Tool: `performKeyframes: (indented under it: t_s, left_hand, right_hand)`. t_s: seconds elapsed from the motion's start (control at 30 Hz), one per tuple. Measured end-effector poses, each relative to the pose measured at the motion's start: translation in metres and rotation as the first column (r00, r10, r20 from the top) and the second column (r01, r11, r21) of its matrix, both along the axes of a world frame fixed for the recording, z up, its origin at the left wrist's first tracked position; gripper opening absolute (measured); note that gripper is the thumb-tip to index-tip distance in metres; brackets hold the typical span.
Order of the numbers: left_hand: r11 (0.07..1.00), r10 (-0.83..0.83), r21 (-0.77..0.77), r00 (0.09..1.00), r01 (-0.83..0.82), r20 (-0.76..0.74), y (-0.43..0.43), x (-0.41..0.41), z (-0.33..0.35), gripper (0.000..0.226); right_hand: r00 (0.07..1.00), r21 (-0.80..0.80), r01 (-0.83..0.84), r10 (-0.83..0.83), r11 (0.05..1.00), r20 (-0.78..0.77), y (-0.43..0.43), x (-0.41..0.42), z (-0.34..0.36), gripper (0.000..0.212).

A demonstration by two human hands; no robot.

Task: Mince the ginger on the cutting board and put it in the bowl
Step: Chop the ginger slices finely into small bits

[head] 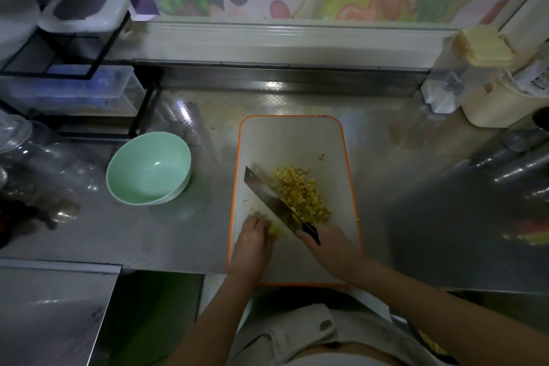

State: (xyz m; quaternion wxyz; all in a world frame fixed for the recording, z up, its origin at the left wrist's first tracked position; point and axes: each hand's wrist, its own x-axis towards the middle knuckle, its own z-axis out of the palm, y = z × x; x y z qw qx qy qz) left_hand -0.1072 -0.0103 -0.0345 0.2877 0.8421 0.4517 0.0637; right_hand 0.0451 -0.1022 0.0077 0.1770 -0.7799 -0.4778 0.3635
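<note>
Steel bench (178,232); right hand (329,246) grips the black-handled steel cleaver (267,196); left hand (252,235) holds a yellow ginger piece (277,229), blade just beside its fingers (258,221); a slip could cut them.

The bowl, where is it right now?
In the head view, the bowl sits on the steel counter, left of the cutting board and apart from it, just in front of the black rack.
</note>
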Motion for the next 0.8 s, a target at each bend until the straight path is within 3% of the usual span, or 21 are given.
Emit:
performKeyframes:
  t_s: [0.27,0.43,0.8]
  left_hand:
    - [0.999,0.034,-0.017,0.999,-0.034,0.035,0.001,0.001,0.004,0.031]
    - [0.999,0.046,-0.008,0.999,-0.045,0.030,0.003,0.002,0.006,0.010]
    - [0.999,0.030,0.037,0.998,-0.032,0.052,0.004,0.003,0.010,0.016]
  right_hand:
    - [0.998,-0.020,0.046,-0.047,0.999,-0.048,-0.001,-0.012,-0.001,0.032]
    - [0.999,-0.065,0.023,-0.026,0.998,-0.036,0.000,-0.014,0.002,0.029]
    - [1.000,-0.136,0.024,-0.027,0.990,-0.016,0.008,-0.017,-0.001,0.033]
